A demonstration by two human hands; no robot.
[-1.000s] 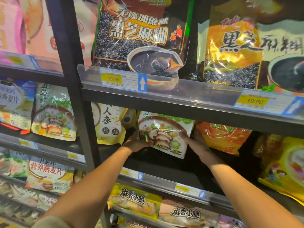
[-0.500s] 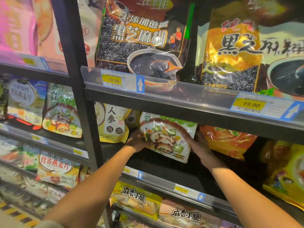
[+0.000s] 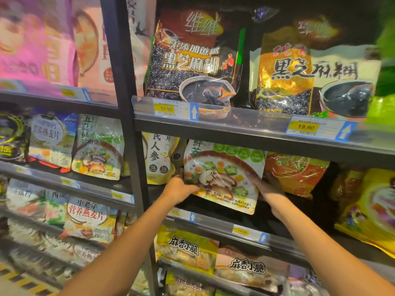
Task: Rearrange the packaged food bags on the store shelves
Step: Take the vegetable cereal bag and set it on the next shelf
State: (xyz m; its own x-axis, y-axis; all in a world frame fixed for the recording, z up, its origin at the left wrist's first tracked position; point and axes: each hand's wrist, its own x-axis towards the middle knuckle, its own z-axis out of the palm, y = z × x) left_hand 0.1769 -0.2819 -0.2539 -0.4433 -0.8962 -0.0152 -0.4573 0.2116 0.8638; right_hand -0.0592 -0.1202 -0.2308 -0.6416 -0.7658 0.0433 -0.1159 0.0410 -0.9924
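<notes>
Grip: left hand (image 3: pixel 181 186) & right hand (image 3: pixel 268 189) both clamped on side edges of mushroom-veg porridge bag (image 3: pixel 222 176). Bag now sits higher vs a sec ago, bottom clear of middle shelf (image 3: pixel 213 218), betw. ginseng bag (image 3: pixel 159 159) & orange bag (image 3: pixel 297 174). Prob. lifting it out to reposition.

The mushroom-and-vegetable bag (image 3: pixel 222 176) is glossy plastic film, creased and catching glare across its printed bowl, and the black sesame bags (image 3: pixel 192 58) on the shelf above have the same shiny, crinkled film. The shelf upright (image 3: pixel 121 82) and shelf edges look like dark, matt painted metal. Clear, smooth plastic strips (image 3: pixel 235 114) run along the shelf fronts, holding paper price labels (image 3: pixel 165 109) in yellow and white.
</notes>
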